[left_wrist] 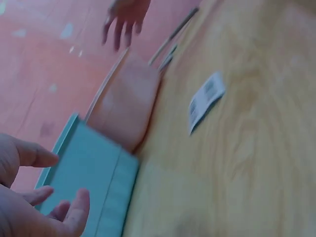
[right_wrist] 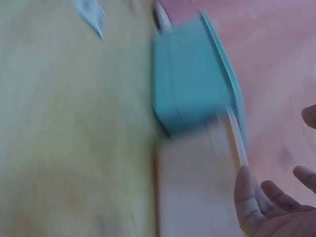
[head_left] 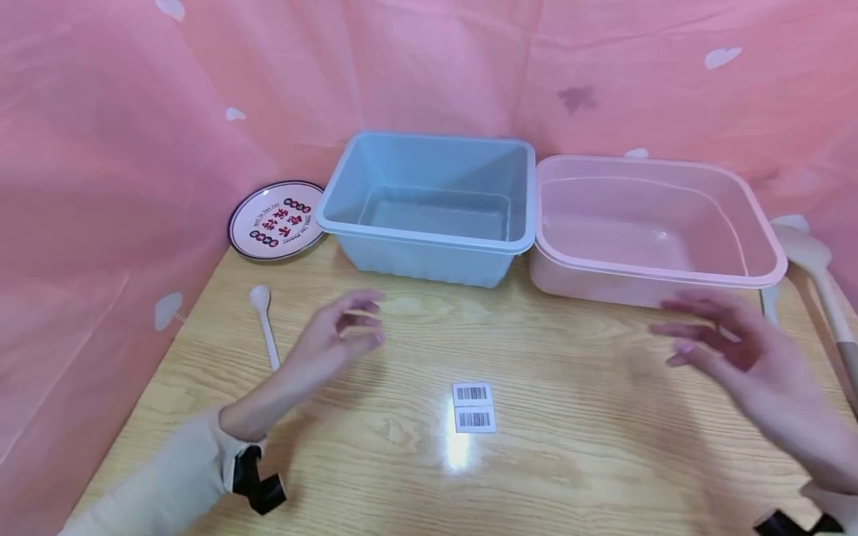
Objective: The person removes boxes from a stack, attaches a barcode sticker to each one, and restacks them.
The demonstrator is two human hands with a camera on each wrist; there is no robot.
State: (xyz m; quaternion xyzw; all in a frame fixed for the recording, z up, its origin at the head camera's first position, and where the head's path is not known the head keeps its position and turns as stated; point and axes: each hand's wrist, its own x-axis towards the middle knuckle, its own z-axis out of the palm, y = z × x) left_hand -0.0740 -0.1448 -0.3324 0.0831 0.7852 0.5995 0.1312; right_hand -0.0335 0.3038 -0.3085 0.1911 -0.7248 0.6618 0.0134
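My left hand [head_left: 335, 339] hovers over the table in front of the blue basin [head_left: 429, 257], fingers loosely bent and holding nothing. To its left lies a white spoon [head_left: 265, 320], its handle end partly hidden by the hand and forearm. My right hand [head_left: 744, 357], blurred, is raised in front of the pink basin [head_left: 603, 286] with nothing in its fingers. In the right wrist view the fingers [right_wrist: 244, 197] overlap the pink basin's rim. Between the hands, a white card with two barcodes [head_left: 474, 408] lies flat on the table.
A round plate with a dark rim and red lettering [head_left: 278, 221] leans beside the blue basin. Long-handled utensils, including a pale ladle [head_left: 807, 249], lie right of the pink basin. A pink curtain [head_left: 442, 67] hangs behind the wooden table [head_left: 375, 476].
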